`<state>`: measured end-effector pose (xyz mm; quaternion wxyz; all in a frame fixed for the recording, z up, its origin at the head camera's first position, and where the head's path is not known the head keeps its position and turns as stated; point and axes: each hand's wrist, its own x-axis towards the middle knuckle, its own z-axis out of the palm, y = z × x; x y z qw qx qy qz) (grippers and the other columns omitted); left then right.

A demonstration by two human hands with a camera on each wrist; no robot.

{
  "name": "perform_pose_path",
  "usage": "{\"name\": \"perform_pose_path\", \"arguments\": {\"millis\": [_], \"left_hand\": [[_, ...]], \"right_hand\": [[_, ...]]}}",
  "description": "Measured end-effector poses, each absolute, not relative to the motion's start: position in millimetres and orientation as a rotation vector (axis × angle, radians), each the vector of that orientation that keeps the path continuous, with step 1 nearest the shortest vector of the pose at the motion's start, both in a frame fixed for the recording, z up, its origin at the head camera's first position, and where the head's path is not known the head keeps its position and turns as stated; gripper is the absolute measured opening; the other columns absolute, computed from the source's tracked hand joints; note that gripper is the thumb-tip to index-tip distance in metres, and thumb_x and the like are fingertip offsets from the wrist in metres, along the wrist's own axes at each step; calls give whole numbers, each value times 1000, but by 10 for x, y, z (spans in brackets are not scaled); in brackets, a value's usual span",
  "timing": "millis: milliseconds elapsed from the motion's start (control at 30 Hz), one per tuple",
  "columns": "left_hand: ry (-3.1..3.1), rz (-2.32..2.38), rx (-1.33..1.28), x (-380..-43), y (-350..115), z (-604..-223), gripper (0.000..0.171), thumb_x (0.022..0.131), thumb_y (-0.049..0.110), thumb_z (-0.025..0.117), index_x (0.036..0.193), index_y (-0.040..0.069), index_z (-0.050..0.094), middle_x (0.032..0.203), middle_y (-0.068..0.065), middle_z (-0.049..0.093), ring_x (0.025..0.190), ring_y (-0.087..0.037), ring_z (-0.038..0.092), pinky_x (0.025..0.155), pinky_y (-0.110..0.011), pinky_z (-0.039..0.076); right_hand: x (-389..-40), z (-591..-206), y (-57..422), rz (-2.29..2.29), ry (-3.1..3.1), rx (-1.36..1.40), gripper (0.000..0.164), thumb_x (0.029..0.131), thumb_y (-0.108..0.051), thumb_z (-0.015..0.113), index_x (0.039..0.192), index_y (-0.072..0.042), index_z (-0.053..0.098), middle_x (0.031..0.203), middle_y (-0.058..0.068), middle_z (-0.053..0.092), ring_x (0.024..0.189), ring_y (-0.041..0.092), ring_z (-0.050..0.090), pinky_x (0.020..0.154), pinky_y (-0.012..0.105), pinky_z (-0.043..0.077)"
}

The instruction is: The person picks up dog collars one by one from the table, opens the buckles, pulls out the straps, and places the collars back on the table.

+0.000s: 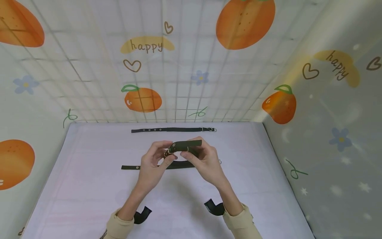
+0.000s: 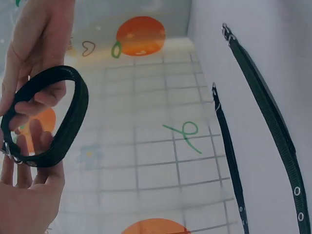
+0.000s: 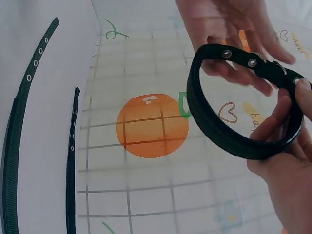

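Note:
A dark green pet collar (image 1: pixel 186 144) with metal eyelets is held up in both hands, bent into a closed loop. My left hand (image 1: pixel 150 166) pinches it at the left, by the metal buckle. At the right, my right hand (image 1: pixel 206 162) grips the band, its thumb below the strap's free end. The right wrist view shows the strap running through the buckle, with the right thumb (image 3: pixel 304 92) pressed beside an eyelet. In the left wrist view the loop (image 2: pixel 74 122) hangs open between the two hands. Parts of the fingers are hidden behind the band.
A similar collar (image 1: pixel 179 129) lies straight along the table's back edge. Another collar (image 1: pixel 179 165) lies below my hands, partly covered by them. The white table (image 1: pixel 89 186) meets printed cloth walls behind and at the sides. Black straps (image 1: pixel 143 215) stick out at both wrists.

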<state>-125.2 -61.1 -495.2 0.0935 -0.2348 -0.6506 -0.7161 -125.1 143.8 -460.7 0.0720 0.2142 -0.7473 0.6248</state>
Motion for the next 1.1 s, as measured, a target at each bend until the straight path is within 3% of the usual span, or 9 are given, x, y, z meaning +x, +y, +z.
{"name": "perform_pose_path", "arguments": {"millis": [100,200,433,533,633,767,900,1100], "left_hand": [[-1966,-2057,-703,-1263,-606,-4959,36,99,-2,73,134,-1,64,120,-18,72,89,-4,71,86,-20,61],[-1972,-1996,-686,-1268,-593,-4945,33,97,-3,75,130,1,69,117,-20,73,88,-4,68,81,-17,58],[-2033,-1647,-672,-1274,-565,-4907,34,88,1,86,120,10,77,105,-7,79,77,-7,56,65,-17,47],[-2041,-1578,-700,-1266,-559,-4892,36,87,1,86,121,10,77,106,-7,79,78,-10,61,66,-16,51],[-2051,-1518,-729,-1268,-552,-4889,37,88,1,86,123,9,76,109,-8,78,83,-14,70,71,-14,57],[-2078,-1432,-752,-1270,-556,-4888,40,87,2,87,125,9,75,113,-8,77,94,-18,75,81,-13,60],[-2113,-1324,-784,-1270,-568,-4889,40,88,7,87,126,10,75,116,-5,77,103,-19,75,89,-15,60],[-2114,-1331,-816,-1265,-558,-4894,44,88,9,89,129,11,74,112,-6,77,88,-15,71,74,-21,61]], "right_hand": [[-1249,-4604,1443,1873,-2243,653,26,99,-1,76,122,-2,65,116,20,73,102,10,71,90,26,63],[-1249,-4608,1442,1829,-2260,668,28,99,-1,75,126,-4,67,120,15,72,109,13,68,98,28,58],[-1268,-4623,1423,1558,-2327,609,29,97,-14,80,125,-16,73,143,5,63,142,21,48,118,60,40],[-1276,-4629,1412,1540,-2307,601,21,98,-17,79,118,-15,73,133,7,63,135,22,49,115,60,40],[-1280,-4639,1386,1516,-2292,570,13,99,-21,77,107,-13,70,114,6,64,118,18,53,105,48,44],[-1290,-4654,1334,1532,-2296,524,13,102,-23,73,95,-13,69,91,3,64,95,13,55,86,33,46],[-1303,-4660,1298,1564,-2309,542,18,105,-20,69,88,-14,71,80,1,64,83,13,51,77,29,42],[-1310,-4677,1310,1625,-2281,578,22,108,-8,62,86,-10,68,75,4,61,76,10,53,73,27,45]]}}
